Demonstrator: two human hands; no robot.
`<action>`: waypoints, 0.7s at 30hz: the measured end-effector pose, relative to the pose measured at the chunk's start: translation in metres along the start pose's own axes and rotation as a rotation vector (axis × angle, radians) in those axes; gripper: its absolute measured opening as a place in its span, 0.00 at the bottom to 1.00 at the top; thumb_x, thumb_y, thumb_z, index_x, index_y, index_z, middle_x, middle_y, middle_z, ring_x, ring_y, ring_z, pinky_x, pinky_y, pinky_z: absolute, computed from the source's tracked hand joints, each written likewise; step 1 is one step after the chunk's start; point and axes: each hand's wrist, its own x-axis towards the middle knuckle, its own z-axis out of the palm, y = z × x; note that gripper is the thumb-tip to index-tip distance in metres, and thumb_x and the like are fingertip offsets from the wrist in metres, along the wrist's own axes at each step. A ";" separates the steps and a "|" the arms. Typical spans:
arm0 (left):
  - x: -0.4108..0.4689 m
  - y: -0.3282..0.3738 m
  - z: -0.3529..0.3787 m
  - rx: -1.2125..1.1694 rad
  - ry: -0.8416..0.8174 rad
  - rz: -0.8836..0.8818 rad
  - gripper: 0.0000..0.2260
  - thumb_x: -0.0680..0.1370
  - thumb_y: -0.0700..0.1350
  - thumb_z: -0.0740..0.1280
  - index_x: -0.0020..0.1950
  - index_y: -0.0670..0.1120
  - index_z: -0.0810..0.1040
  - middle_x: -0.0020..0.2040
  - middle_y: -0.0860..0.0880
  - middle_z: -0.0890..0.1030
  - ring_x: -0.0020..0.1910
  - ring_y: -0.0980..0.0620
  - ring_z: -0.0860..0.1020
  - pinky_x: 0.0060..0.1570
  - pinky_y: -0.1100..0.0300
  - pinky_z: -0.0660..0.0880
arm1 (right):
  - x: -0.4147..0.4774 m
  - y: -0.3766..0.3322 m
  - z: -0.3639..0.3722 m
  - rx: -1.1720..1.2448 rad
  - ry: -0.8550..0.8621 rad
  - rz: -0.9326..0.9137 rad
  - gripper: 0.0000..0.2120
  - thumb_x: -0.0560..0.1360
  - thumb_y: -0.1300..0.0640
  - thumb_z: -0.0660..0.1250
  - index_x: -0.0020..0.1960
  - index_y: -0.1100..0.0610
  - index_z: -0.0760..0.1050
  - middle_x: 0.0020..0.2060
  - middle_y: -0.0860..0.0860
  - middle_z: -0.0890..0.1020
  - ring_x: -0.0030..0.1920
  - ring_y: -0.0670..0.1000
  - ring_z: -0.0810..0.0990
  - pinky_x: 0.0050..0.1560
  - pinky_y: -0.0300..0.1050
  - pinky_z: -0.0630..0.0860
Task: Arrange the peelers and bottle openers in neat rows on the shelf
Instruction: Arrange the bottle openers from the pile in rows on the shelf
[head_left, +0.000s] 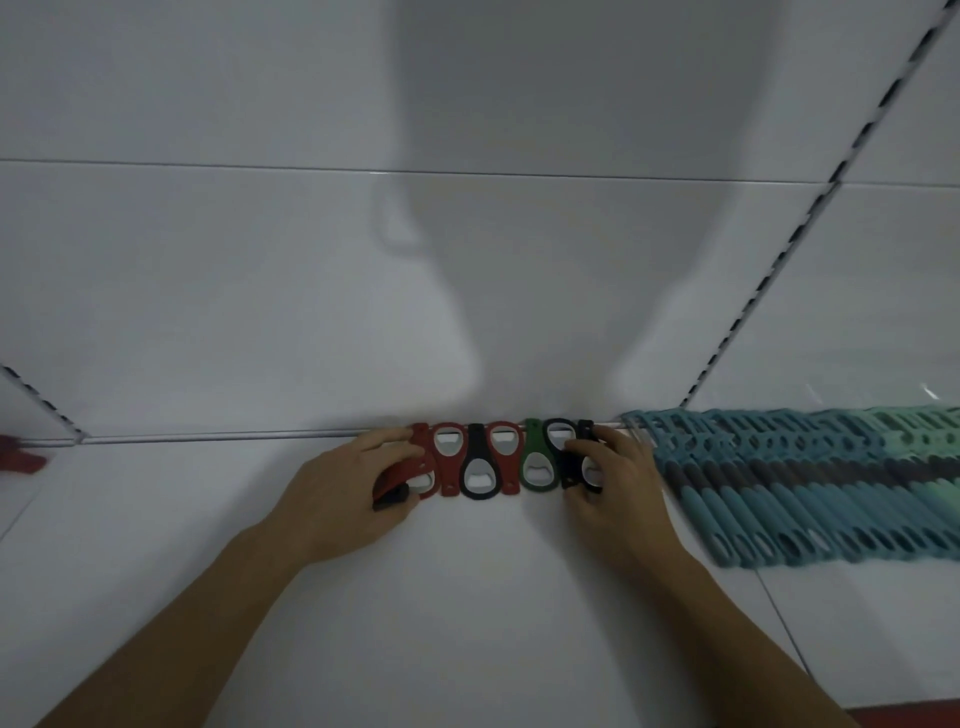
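Bottle openers (478, 462) nest head to tail along the back edge of the shelf (467, 597). The left hand (343, 488) grips a red-and-black few at one end; the right hand (613, 483) pinches a black one at the other, probably closing the row up beside the peelers (810, 499).

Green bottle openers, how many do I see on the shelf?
1: the green bottle opener lies between a red opener and a black opener. The left hand and right hand may hide others.
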 end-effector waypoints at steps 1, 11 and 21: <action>0.000 0.000 0.000 0.004 -0.006 -0.001 0.22 0.76 0.59 0.71 0.69 0.60 0.76 0.74 0.67 0.69 0.66 0.62 0.75 0.60 0.63 0.75 | 0.000 0.001 0.000 0.005 -0.001 -0.005 0.23 0.70 0.60 0.73 0.65 0.54 0.80 0.68 0.54 0.76 0.69 0.57 0.69 0.71 0.51 0.64; 0.005 0.008 -0.005 -0.295 0.146 -0.106 0.19 0.75 0.41 0.73 0.64 0.54 0.79 0.58 0.59 0.75 0.52 0.62 0.78 0.52 0.70 0.73 | -0.007 -0.010 -0.011 0.031 0.020 -0.062 0.28 0.69 0.61 0.73 0.69 0.51 0.76 0.71 0.52 0.71 0.71 0.55 0.66 0.70 0.49 0.63; 0.004 0.064 -0.028 -1.706 0.004 -0.489 0.16 0.79 0.42 0.67 0.67 0.45 0.81 0.61 0.38 0.83 0.60 0.38 0.82 0.53 0.42 0.82 | -0.003 -0.112 -0.003 0.632 -0.253 -0.214 0.09 0.76 0.55 0.74 0.55 0.50 0.78 0.43 0.45 0.83 0.42 0.48 0.84 0.42 0.44 0.83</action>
